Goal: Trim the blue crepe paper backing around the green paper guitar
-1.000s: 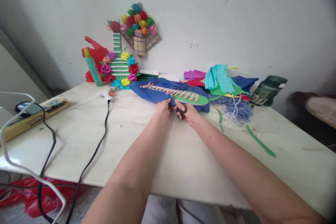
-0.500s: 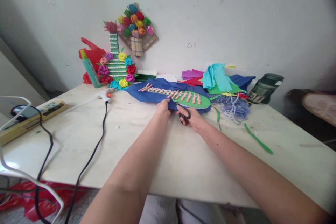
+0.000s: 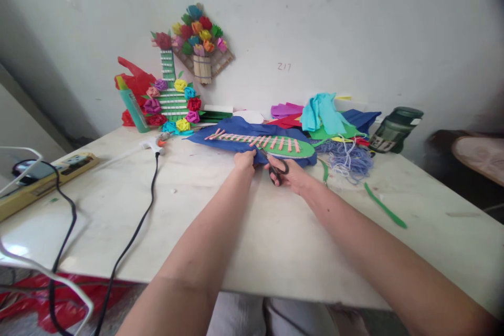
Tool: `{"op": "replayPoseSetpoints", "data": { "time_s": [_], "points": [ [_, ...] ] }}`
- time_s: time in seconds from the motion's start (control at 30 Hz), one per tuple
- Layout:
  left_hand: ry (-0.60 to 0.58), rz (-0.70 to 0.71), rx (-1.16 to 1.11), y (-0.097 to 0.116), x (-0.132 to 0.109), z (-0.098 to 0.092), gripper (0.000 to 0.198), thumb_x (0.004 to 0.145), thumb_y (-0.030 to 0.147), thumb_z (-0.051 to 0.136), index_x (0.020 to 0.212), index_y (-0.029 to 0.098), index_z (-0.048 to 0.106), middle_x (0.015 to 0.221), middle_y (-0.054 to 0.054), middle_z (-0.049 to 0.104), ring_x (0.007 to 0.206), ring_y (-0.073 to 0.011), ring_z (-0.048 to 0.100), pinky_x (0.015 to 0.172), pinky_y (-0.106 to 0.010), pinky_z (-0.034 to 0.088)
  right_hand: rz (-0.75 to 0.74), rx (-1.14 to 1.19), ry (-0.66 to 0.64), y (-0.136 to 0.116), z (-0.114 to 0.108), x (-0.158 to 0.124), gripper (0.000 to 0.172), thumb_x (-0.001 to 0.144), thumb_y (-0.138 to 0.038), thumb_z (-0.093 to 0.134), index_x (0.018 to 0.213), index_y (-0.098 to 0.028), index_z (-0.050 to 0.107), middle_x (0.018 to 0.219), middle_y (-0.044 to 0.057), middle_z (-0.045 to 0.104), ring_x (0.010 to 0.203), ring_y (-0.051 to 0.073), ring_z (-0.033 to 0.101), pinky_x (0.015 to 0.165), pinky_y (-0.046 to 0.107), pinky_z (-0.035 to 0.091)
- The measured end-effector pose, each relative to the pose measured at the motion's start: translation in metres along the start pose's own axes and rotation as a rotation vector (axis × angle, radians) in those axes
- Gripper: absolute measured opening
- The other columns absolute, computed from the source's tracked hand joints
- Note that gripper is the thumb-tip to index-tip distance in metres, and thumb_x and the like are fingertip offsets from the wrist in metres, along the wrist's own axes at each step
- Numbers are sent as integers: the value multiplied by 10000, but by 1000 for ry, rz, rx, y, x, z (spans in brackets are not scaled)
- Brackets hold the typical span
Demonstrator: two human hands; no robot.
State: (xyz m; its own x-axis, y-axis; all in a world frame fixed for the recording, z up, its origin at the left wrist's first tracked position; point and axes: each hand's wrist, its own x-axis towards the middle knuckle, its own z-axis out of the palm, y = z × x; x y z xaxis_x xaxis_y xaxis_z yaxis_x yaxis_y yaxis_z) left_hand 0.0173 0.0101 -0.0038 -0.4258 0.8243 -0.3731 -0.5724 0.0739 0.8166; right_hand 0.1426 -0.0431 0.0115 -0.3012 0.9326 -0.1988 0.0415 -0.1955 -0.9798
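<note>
A green guitar-shaped craft [image 3: 305,149], with white strings and pink strips across it, lies on a blue sheet [image 3: 236,125] that looks like paper or cloth. My left hand [image 3: 245,160] is closed on the near edge of the sheet, by the craft's neck. In my right hand [image 3: 293,176] are black-handled scissors [image 3: 279,169], fingers through the loops. Their blades point up and left, at the craft's near edge close to my left fingertips. Whether the blades touch the sheet or the craft I cannot tell.
Green offcuts [image 3: 386,207], blue-purple yarn [image 3: 348,157], coloured sheets [image 3: 323,113] and a dark bottle [image 3: 397,128] are on the right. To the left are a glue gun [image 3: 151,146], a glue bottle [image 3: 134,110], a flowered guitar craft [image 3: 173,100] and a power strip [image 3: 51,181].
The scissors have turned slightly and their blades show more now, nearer my left fingers. My left hand keeps its hold. The whole view has shifted a little.
</note>
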Motion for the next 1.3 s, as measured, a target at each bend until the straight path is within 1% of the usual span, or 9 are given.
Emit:
{"op": "replayPoseSetpoints", "data": {
  "time_s": [0.13, 0.27, 0.43, 0.53, 0.63, 0.73, 0.83, 1.07, 1.3],
  "points": [
    [-14, -9, -18, 1, -1, -1, 213, 677, 3, 634, 780, 170, 553, 752, -40, 624, 753, -229, 649, 657, -381, 543, 4, -6, -32, -3, -1, 4, 451, 761, -567, 600, 755, -116, 597, 478, 11, 556, 342, 74, 501, 254, 138, 172],
    [-17, -42, -12, 4, -3, -1, 186, 706, -4, 603, 792, 157, 573, 717, -37, 614, 702, -200, 639, 654, -367, 545, 6, 2, -44, -2, -2, 6, 464, 765, -583, 586, 757, -119, 587, 479, 9, 553, 340, 72, 494, 254, 134, 161],
    [-12, -69, -9, 6, -3, -1, 196, 701, -13, 592, 822, 141, 583, 684, -39, 601, 688, -207, 640, 646, -360, 543, -7, -41, 7, -3, 5, 2, 424, 769, -545, 607, 744, -122, 590, 465, 6, 546, 331, 75, 489, 261, 143, 221],
    [-41, -76, -7, 4, 0, -2, 175, 717, 2, 579, 827, 139, 586, 683, -47, 604, 686, -211, 642, 645, -359, 544, -7, -82, 44, -6, 10, 1, 390, 792, -503, 604, 725, -120, 586, 446, 5, 538, 317, 75, 480, 275, 151, 272],
    [-63, -78, 4, 2, 4, -3, 178, 738, 21, 565, 872, 136, 587, 697, -48, 612, 671, -199, 641, 652, -357, 550, -12, -78, 39, -8, 11, 4, 390, 794, -504, 601, 717, -122, 578, 446, 5, 537, 324, 74, 479, 283, 153, 290],
    [-45, -76, 20, 2, 4, -3, 207, 735, 15, 564, 908, 125, 588, 725, -54, 621, 652, -186, 639, 652, -350, 555, -1, -49, 20, -7, 8, 6, 434, 760, -555, 612, 736, -122, 587, 463, 0, 537, 339, 69, 477, 285, 151, 282],
    [-18, -86, 25, 5, 1, -2, 258, 723, -9, 561, 941, 126, 587, 750, -56, 631, 634, -178, 635, 645, -357, 559, 13, -22, 25, -4, 6, 6, 466, 739, -584, 615, 756, -118, 596, 469, -14, 520, 335, 51, 440, 288, 146, 260],
    [-19, -109, 8, 9, -4, -2, 256, 717, -18, 561, 928, 126, 590, 733, -46, 635, 629, -190, 646, 639, -386, 566, -22, -4, 40, -1, 8, 3, 470, 695, -589, 645, 724, -125, 576, 443, -31, 495, 339, 44, 403, 312, 147, 266],
    [-25, -111, 20, 9, -5, -1, 295, 715, -26, 563, 969, 121, 596, 741, -46, 640, 558, -157, 620, 621, -373, 566, -65, -19, 73, 7, 6, 8, 442, 685, -563, 659, 684, -129, 574, 400, -44, 472, 310, 31, 357, 326, 148, 257]
  ]
}}
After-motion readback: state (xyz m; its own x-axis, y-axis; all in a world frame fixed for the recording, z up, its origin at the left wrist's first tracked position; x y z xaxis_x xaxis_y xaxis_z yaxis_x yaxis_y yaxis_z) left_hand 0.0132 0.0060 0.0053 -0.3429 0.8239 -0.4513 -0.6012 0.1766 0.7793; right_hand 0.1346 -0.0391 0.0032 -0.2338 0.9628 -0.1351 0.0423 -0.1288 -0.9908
